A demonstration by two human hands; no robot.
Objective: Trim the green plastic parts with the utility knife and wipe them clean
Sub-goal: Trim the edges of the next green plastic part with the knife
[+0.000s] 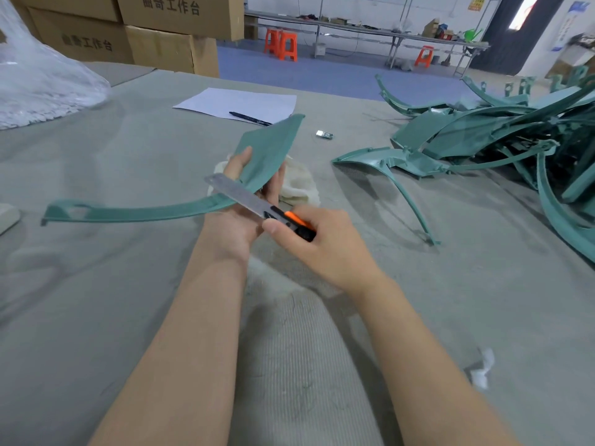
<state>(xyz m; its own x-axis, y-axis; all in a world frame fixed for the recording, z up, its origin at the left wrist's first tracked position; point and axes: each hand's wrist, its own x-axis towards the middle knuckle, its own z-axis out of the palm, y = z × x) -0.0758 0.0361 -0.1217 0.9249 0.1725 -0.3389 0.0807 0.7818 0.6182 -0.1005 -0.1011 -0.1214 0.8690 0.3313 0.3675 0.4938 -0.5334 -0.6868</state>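
Above the middle of the grey fabric-covered desk (96, 284), we hold one curved green plastic part (267, 149) clear of the surface. Its long axis sweeps from a thin arm ending far to our left, through the grip, up to a broad fin-shaped panel pointing away from us. Our left hand (238, 204) grips it where the panel narrows into the arm, thumb pressed on the upper face and fingers curled underneath.

Our right hand (322, 243) is wrapped round the black-and-orange handle of the single utility knife (257, 201), thumb along its near side. The long silver blade runs up and to the left from that hand and crosses the part's near edge just beside the left palm. It seems to touch the edge. We judge the coming cut turns on this crossing: the blade lies slantwise to the edge, with the holding hand very close.

One crumpled white cloth (299, 185) lies on the desk directly behind the left hand, near for wiping.

Farther right sits a tangled pile of similar green parts (499, 133), too interlocked to count. One more green part (386, 162) lies at the pile's near edge. Beyond our hands lie one white paper sheet (238, 103) with one black pen (249, 118) on it, and a small metallic object (324, 134) we cannot identify. A white scrap (483, 368) rests near our right forearm. Brown cardboard boxes (161, 27) and a clear plastic bag (42, 75) stand at far left, and three orange stools (283, 45) on the blue floor behind.
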